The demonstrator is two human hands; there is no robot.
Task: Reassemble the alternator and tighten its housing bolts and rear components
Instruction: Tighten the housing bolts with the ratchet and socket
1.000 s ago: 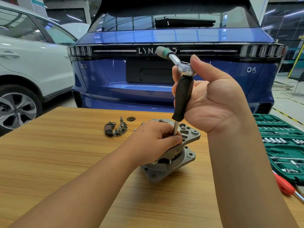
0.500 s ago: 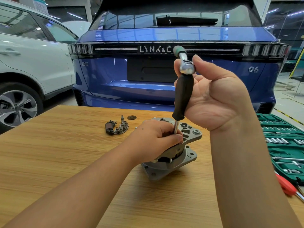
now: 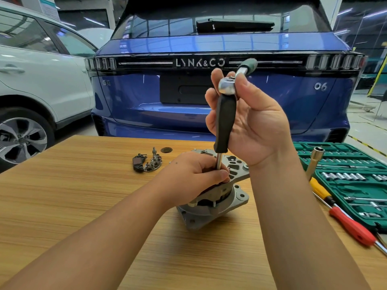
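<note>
At the right edge of the wooden surface (image 3: 62,201) lies an open green socket case (image 3: 356,185), its moulded slots filled with rows of chrome sockets (image 3: 343,176) and, lower down, extension bars and small adapters; the markings on them are too small to read. A metal tube-shaped socket wrench (image 3: 315,162) leans up out of the case's near edge, and a yellow-handled screwdriver (image 3: 320,189) and a red-handled screwdriver (image 3: 354,227) lie just beside the case on the wood. The alternator (image 3: 219,197) stands near the middle of the surface, its finned rear housing uppermost. The left hand (image 3: 192,176) rests on top of it, fingers curled around the thin steel shaft of a black-handled driver (image 3: 225,122) that stands upright on the housing. The right hand (image 3: 255,122) grips the driver's black handle and the chrome head of a ratchet (image 3: 227,85) fitted on its top end, thumb pressed against that head; the ratchet's green-tipped handle points up and to the right. Behind the alternator, well apart from it, lie a loose dark rectifier and brush assembly (image 3: 147,162) and a small round dark disc (image 3: 166,150). Beyond the surface is the tail of a blue car (image 3: 146,97) lettered "LYNK&CO" across the light bar and "06" on the right; a badge on its left is illegible. A white car (image 3: 41,80) is parked to the left.
</note>
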